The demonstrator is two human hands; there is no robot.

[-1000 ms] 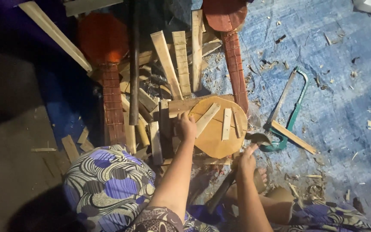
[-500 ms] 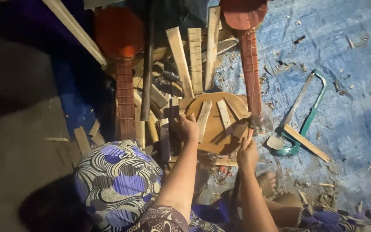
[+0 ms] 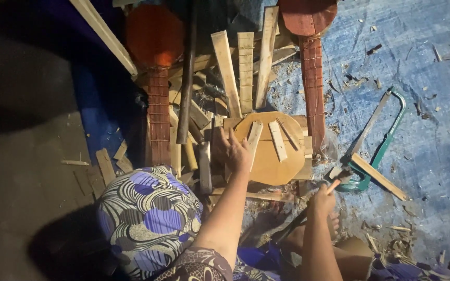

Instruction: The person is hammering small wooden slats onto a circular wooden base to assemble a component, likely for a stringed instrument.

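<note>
Right hand (image 3: 321, 200): grip closing around the handle of a small hammer (image 3: 334, 177), its head lying just beside the right edge of the round wooden panel (image 3: 269, 161). The handle is running down and leftward under the wrist; its lower end is in shadow.

Left hand (image 3: 235, 151): fingers spreading flat, pressing on the left part of the round wooden panel; grip wide, holding nothing, only bearing down.

Round wooden panel: lying flat on the floor among offcuts, directly ahead of the person's knees. Three short wooden braces (image 3: 277, 139) are lying across its upper face, fanning outward; the left hand is touching the leftmost one.

Hacksaw (image 3: 386, 138): green frame, lying on the blue tarpaulin (image 3: 423, 67) just to the right of the hammer head, blade pointing up and away. A wooden strip (image 3: 378, 177) is lying across its lower end.

Two reddish stringed-instrument bodies with fretted necks: one (image 3: 154, 57) lying to the left of the panel, the other (image 3: 311, 47) to the right, both with bodies at the far end and necks running toward the person.

Loose wooden slats (image 3: 246, 67): piling between the two instruments, above the panel. A dark pipe (image 3: 187, 78) is lying over the pile on the left.

Patterned cloth (image 3: 149, 218): purple, white and black, covering the person's left knee.

Wood chips are scattering over the tarpaulin.
</note>
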